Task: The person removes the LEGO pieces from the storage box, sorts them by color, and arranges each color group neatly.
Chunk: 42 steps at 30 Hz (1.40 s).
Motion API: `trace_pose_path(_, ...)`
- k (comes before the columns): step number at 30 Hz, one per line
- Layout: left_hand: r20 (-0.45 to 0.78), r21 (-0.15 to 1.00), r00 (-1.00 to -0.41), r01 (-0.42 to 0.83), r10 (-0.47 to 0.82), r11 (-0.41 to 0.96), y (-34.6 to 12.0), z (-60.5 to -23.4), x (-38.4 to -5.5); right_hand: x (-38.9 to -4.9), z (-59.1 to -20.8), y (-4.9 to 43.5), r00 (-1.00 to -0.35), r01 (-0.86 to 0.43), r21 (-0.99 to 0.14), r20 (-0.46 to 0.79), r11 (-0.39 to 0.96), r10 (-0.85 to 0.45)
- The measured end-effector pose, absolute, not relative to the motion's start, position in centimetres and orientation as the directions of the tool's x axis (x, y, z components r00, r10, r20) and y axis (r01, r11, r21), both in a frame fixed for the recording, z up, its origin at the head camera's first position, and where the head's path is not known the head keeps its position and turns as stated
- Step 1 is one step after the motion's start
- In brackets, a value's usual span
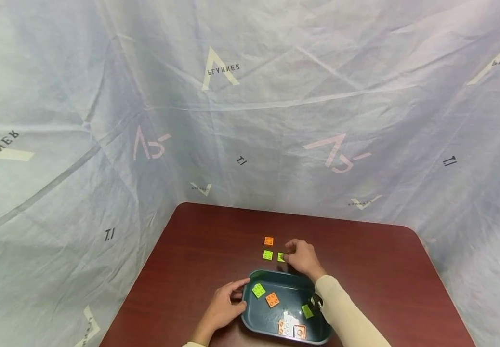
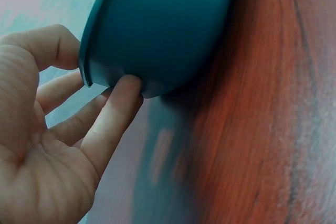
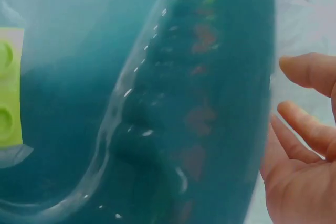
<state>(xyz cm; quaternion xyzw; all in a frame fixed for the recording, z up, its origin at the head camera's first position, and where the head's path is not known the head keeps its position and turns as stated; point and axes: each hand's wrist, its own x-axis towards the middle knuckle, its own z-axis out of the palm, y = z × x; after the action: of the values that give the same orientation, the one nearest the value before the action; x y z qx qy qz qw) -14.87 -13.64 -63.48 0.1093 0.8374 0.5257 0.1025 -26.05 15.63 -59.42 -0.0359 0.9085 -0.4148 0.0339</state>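
Observation:
My left hand [image 1: 221,307] holds the dark teal tray [image 1: 291,340] at its left side, with fingertips on the rim and outer wall in the left wrist view. Beyond the tray's far edge, my right hand [image 1: 304,258] has its fingertips right at a green toy building block [image 1: 281,257] on the table, partly covering it. In the right wrist view the thumb and fingers of the right hand [image 3: 307,124] stand apart with nothing visible between them. To the left of that block lies another green block [image 1: 268,255], with an orange block [image 1: 269,241] just behind it.
Inside the tray are a green block [image 1: 258,290], an orange block [image 1: 272,300], another green block [image 1: 307,311] beneath the right wrist, and orange pieces [image 1: 299,332] at the near wall. The reddish-brown table [image 1: 362,255] meets hanging grey-white sheets [image 1: 276,120] behind.

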Motion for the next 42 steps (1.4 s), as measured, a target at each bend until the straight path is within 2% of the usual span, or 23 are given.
trace_pose_path(11,-0.055,0.907,-0.954,0.075,0.294,0.415,-13.8,-63.6,-14.9,-23.7,-57.1,14.7,-0.996,-0.074,-0.787,0.023,0.612,-0.091)
trace_pose_path(20,-0.038,0.902,-0.955,0.094,0.294,0.421,-13.8,-63.8,-15.2,-21.7,-56.2,14.1,-0.995,-0.063,-0.819,0.006,0.571,-0.1)
trace_pose_path(28,-0.034,0.904,-0.954,0.097,0.298,0.416,-13.9,-63.8,-15.1,-19.8,-55.8,13.9,-0.99,-0.123,-0.812,0.058,0.571,-0.132)
trace_pose_path(42,-0.021,0.904,-0.952,0.112,0.305,0.413,-13.8,-63.8,-15.1,-17.2,-56.4,14.6,-0.978,-0.115,-0.816,-0.007,0.567,-0.209)
